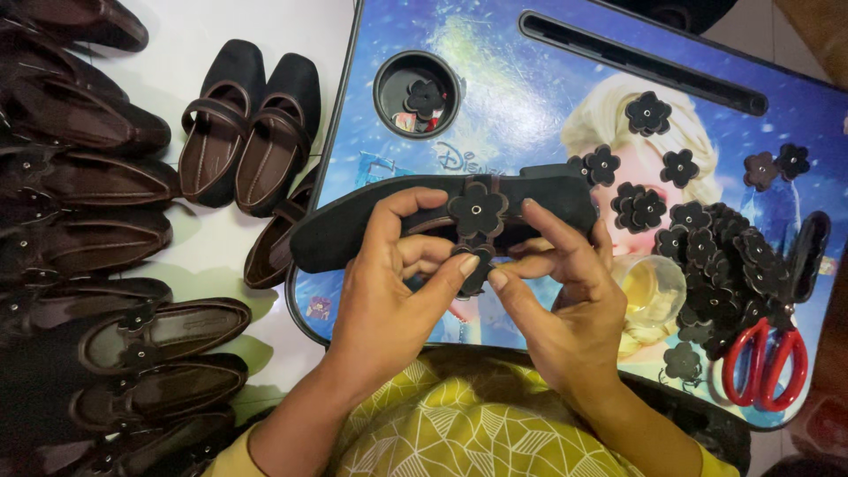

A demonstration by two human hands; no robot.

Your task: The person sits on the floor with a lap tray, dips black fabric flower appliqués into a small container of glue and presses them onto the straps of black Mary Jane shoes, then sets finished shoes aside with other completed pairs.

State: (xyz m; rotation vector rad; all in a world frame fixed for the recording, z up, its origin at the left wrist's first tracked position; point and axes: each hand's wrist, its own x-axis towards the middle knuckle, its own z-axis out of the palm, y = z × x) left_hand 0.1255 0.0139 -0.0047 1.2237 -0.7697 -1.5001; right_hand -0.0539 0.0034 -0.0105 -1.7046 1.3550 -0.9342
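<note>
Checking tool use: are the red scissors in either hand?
No: the scissors lie on the tray's right edge, while both hands hold the shoe.

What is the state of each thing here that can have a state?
Black flat shoe: held above the lap table by both hands, lying sideways.
Left hand: gripping the shoe.
Right hand: fingers on the shoe strap.
Flower ornament: sitting on the strap.
Red scissors: closed, lying on the lap table.
Loose flower ornaments: piled.
Round cup recess: holding small pieces.
</note>
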